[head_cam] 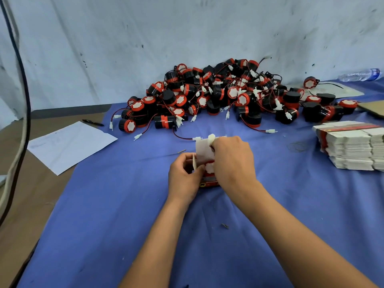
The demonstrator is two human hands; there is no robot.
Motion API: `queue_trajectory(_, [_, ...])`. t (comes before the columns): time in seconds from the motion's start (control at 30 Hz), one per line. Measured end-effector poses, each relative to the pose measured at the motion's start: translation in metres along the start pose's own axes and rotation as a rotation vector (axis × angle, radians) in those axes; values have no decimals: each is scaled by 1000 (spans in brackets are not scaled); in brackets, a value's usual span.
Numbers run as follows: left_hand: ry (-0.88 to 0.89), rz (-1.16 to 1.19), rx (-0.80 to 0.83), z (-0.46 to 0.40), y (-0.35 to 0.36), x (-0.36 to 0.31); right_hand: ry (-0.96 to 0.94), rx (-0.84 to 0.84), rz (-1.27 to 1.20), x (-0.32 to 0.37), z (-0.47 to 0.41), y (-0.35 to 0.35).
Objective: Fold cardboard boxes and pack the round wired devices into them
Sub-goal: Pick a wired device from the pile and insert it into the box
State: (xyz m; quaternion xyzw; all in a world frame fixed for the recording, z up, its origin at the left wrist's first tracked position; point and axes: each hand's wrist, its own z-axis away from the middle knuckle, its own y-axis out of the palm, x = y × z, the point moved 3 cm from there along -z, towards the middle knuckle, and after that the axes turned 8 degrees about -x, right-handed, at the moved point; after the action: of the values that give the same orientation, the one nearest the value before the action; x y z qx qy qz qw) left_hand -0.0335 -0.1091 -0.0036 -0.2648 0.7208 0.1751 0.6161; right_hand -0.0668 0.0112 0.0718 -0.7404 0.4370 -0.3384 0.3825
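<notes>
**Hands packing a device into a box**

At the cloth's (104, 225) centre, the left hand (184, 176) grips a small red box (208, 180) with white flaps raised. The right hand (232, 161) curls over its open top, pressing in a device (209, 167). Device pile (218, 94) lies far; flat boxes (351, 146) are stacked right.

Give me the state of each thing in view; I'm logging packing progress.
box: upright, top flap open, gripped by left hand
device: partly inside box, under right hand
device pile: loose, unpacked
flat box stack: unfolded, bundled
pen: lying beside paper
bottle: lying down
</notes>
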Motion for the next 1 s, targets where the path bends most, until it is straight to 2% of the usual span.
queue_trajectory(0.1, [-22,5,-3,0,-1,0,4,0,44,4,-5,3])
queue_trajectory(0.33, [-76,12,-9,0,0,1,70,21,-44,11,2,14])
queue_trajectory(0.47, [-55,-7,-25,-1,1,2,103,53,-37,14,4,17])
queue_trajectory(0.7, [9,-60,-20,-2,0,2,96,-14,-95,25,12,24])
queue_trajectory(0.9, [20,-58,15,-2,-1,0,66,159,-88,26,16,30])
queue_trajectory(1.0, [28,-71,10,-1,-1,-1,72,158,-162,21,17,30])
